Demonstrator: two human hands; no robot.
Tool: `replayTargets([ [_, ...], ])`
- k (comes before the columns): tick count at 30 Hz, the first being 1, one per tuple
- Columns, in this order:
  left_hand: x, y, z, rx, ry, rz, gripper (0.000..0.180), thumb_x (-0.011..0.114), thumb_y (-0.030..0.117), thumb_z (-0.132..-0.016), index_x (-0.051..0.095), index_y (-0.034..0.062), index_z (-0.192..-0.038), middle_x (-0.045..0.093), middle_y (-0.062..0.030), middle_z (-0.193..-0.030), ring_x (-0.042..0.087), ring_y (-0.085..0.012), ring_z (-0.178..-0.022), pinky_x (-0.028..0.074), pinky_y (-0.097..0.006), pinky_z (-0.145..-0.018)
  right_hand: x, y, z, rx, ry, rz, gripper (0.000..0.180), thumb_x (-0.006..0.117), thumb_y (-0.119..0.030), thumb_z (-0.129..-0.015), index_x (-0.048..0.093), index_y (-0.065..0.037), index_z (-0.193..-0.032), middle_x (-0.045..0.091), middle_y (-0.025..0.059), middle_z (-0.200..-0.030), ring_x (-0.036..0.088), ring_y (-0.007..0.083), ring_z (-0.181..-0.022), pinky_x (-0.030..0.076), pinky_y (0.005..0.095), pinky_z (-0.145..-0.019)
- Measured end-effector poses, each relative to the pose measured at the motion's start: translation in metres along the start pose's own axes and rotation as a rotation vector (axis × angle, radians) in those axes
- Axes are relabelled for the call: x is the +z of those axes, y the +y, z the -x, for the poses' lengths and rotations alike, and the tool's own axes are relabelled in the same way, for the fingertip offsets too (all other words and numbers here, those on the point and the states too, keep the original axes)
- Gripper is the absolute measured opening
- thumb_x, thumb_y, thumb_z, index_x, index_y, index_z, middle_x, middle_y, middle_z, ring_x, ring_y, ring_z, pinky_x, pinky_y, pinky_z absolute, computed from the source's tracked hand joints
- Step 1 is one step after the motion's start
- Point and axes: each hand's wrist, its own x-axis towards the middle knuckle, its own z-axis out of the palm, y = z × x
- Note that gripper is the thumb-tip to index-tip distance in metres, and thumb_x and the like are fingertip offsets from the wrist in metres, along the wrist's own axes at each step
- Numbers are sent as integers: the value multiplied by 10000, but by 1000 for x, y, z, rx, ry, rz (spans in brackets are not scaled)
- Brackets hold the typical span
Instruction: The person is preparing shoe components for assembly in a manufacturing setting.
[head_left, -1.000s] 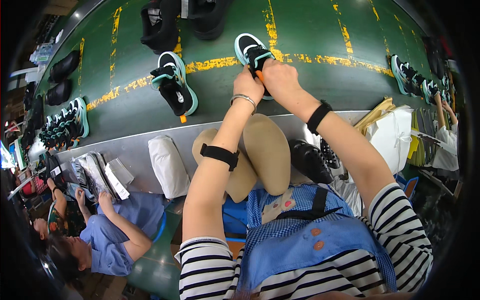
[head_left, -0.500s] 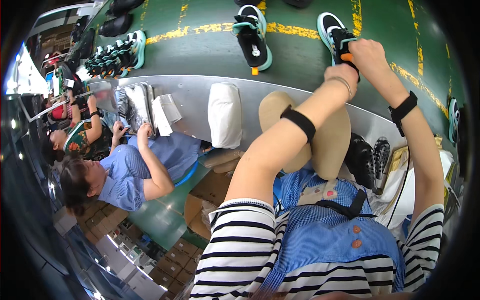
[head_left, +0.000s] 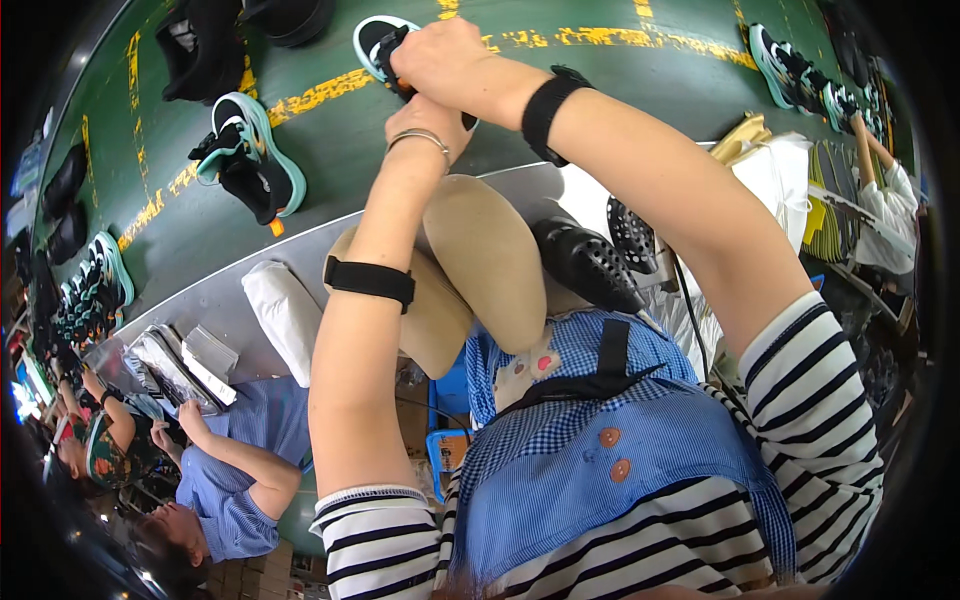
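Note:
Ahead of me on the green belt lies a black sneaker [head_left: 372, 38] with a white and mint sole, largely covered by my hands. My right hand [head_left: 442, 62] is closed over its upper, around the collar and tongue area. My left hand [head_left: 432, 128], with a bracelet at the wrist, is closed at its heel end, just below the right hand. The fingertips of both hands are mostly hidden. To the left, a matching sneaker [head_left: 250, 165] with an orange heel tab sits on the belt by itself.
Yellow dashed lines mark the belt [head_left: 330, 150]. Black shoes [head_left: 200, 50] stand at far left, more sneakers [head_left: 780, 60] at far right. A white wrapped bundle [head_left: 285, 315] lies on the metal edge. Two beige rounded forms [head_left: 490, 260] and perforated black forms [head_left: 585, 262] are nearer. Co-workers sit at left.
My view has swung to the right, so the belt and co-workers appear shifted left and tilted. Both hands stay on the sneaker, the right one now further over its upper.

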Motion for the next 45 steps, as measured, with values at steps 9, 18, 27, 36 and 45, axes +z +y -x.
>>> replayTargets([
  [9, -2, 14, 6, -102, -156, -213, 317, 596, 402, -804, 682, 155, -984, 648, -74, -1044, 606, -258, -999, 501, -385, -833, -20, 32, 174, -11, 211, -340, 328, 611, -368, -802, 602, -52, -717, 583, 119, -669, 600, 295, -621, 468, 398, -527],
  [18, 6, 12, 56, 136, 370, 9, 550, 654, 232, -769, 480, 80, -1268, 514, -167, -1188, 514, -343, -1076, 431, -388, -899, 43, 10, 353, 163, 226, -213, 455, 703, -483, -652, 540, -58, -636, 508, 59, -588, 545, 209, -508, 423, 327, -421],
  [27, 51, 110, 171, 111, 425, 672, 429, 627, 148, -829, 518, 39, -1229, 577, -152, -994, 595, -244, -918, 494, -340, -767, 47, 17, 376, 143, 431, -375, 405, 625, -416, -765, 575, -23, -682, 536, 93, -632, 574, 225, -557, 440, 332, -453],
  [36, 105, 137, 184, 179, 571, 343, 447, 639, 137, -810, 508, 38, -1225, 536, -190, -1135, 522, -353, -1046, 418, -388, -908, 61, 14, 355, 60, 429, -367, 409, 670, -449, -704, 573, -53, -666, 549, 84, -632, 583, 221, -571, 453, 321, -504],
  [45, 72, 150, 240, 12, 599, 525, 308, 557, 16, -852, 583, 33, -1158, 588, -109, -1038, 622, -173, -827, 506, -271, -702, 84, 77, 398, 429, 320, -534, 294, 618, -366, -805, 613, -79, -740, 596, 109, -678, 602, 281, -628, 476, 386, -549],
])
